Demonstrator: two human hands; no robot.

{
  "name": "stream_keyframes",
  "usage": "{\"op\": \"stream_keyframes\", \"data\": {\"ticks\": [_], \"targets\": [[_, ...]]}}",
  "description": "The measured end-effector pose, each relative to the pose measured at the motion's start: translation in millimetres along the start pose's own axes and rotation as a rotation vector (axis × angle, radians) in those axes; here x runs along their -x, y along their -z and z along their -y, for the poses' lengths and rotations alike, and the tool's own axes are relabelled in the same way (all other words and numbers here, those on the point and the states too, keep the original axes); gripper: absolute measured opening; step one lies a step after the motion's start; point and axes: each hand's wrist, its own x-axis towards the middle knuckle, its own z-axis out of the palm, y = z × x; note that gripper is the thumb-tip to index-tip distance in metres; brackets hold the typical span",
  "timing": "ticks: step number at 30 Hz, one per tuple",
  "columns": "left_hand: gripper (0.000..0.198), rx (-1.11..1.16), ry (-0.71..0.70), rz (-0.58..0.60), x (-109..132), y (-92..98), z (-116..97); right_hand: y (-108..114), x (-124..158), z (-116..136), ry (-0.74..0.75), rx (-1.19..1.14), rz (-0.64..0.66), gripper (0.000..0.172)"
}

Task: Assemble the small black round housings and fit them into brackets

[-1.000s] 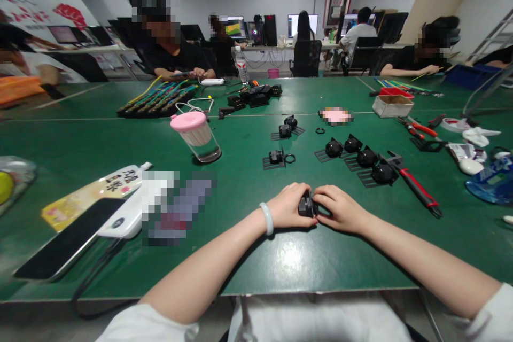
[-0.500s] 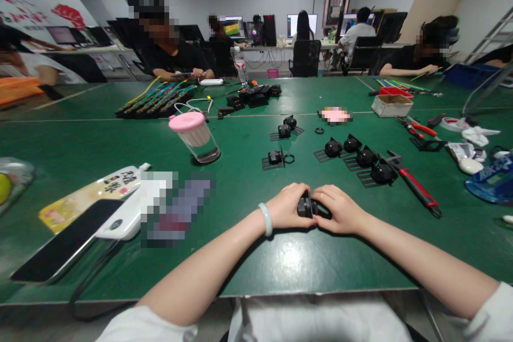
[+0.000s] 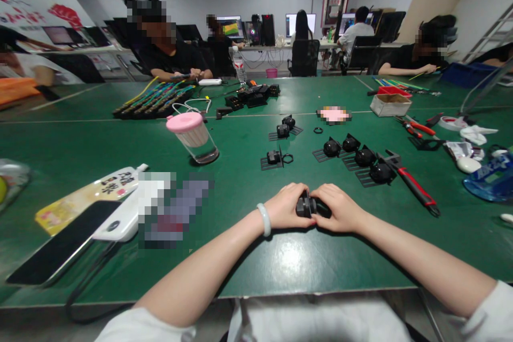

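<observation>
My left hand (image 3: 285, 206) and my right hand (image 3: 337, 207) meet low over the green table (image 3: 256, 256), both gripping one small black plastic part (image 3: 310, 207) between their fingertips. A pale bangle sits on my left wrist. Beyond my hands lies a row of similar black rounded parts (image 3: 364, 157) on ribbed bases. Two more small black assemblies (image 3: 274, 158) (image 3: 285, 127) rest further back toward the middle.
A red-handled wrench (image 3: 412, 183) lies right of the parts. A clear cup with pink lid (image 3: 192, 136) stands left of centre, and a phone (image 3: 64, 243) with power bank lies near left. Other people sit at the far edge and at desks behind.
My fingers have shifted slightly on the black part, exposing more of it between my hands. The view has drifted a little.
</observation>
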Motion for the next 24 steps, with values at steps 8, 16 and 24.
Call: {"op": "stream_keyframes", "data": {"ticks": [8, 16, 24], "targets": [[0.047, -0.013, -0.01, 0.001, 0.2, 0.6, -0.1, 1.8, -0.4, 0.7, -0.026, -0.004, 0.021, 0.034], [0.047, -0.014, -0.006, 0.004, 0.1, -0.2, 0.4, 2.3, -0.9, 0.7, -0.033, -0.001, 0.029, 0.035], [0.048, -0.019, -0.009, 0.005, 0.1, -0.2, 0.5, 4.2, -0.7, 1.9, -0.055, 0.006, 0.052, 0.034]]}}
